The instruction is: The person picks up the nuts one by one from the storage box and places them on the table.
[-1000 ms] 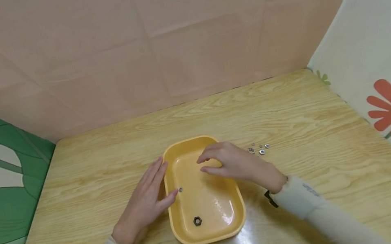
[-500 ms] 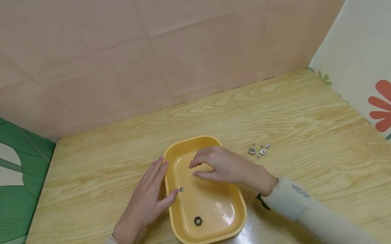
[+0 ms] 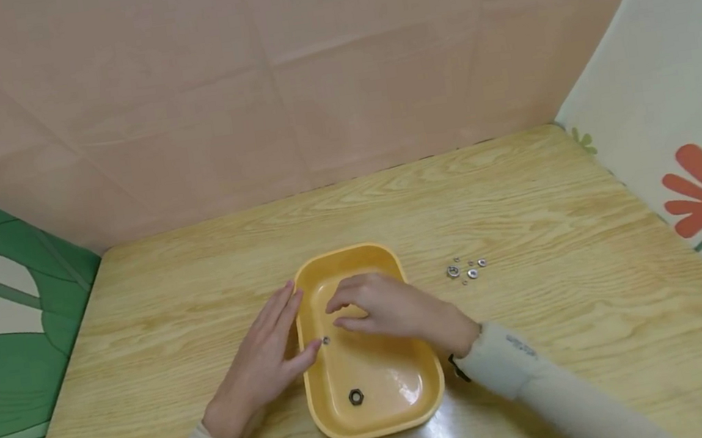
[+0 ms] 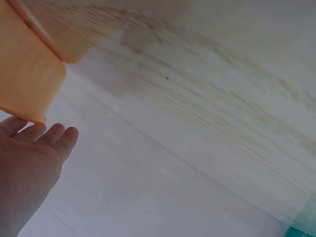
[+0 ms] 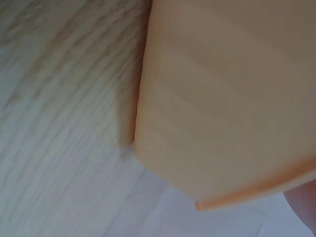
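Observation:
A yellow plastic tray (image 3: 385,430) stands on the table in the head view. My left hand (image 3: 259,360) rests along its left rim with fairly straight fingers, the thumb reaching over the edge. Close to that thumb tip, a small metal nut (image 3: 326,341) lies in the tray. A larger dark hex nut (image 3: 356,397) lies near the tray's front end. My right hand (image 3: 379,310) hovers over the tray, fingers bent loosely and thumb apart from them, with nothing visible between. The tray's outer wall (image 5: 222,98) fills much of the right wrist view.
Several small silvery nuts or washers (image 3: 473,274) lie on the wood-grain table (image 3: 200,283) to the right of the tray. A pink cloth wall (image 3: 309,106) closes off the back. Patterned panels (image 3: 662,156) stand at both sides.
My right hand has moved left and slightly toward me over the tray, nearing the small nut. One more small metal piece on the table has come into sight. My left hand stays put.

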The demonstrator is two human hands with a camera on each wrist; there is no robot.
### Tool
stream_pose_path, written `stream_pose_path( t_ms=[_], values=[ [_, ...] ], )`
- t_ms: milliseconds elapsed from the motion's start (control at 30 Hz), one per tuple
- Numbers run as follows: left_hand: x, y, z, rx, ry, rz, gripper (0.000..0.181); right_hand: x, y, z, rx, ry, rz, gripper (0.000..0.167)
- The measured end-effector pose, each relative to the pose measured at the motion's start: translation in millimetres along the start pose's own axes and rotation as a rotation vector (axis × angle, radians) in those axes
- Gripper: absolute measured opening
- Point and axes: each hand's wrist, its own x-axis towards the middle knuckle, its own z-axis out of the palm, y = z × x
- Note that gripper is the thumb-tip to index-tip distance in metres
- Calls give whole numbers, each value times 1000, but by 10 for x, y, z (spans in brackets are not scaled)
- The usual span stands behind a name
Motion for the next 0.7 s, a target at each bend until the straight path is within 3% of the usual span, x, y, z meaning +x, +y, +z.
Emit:
stream_pose_path(
  t_ms=[400,700],
  values=[
    [-1,8,-5,2,19,3,81,39,14,58,5,-52,-7,20],
    [-4,8,-5,-8,8,-1,81,56,-14,82,32,-137,3,20]
  ],
)
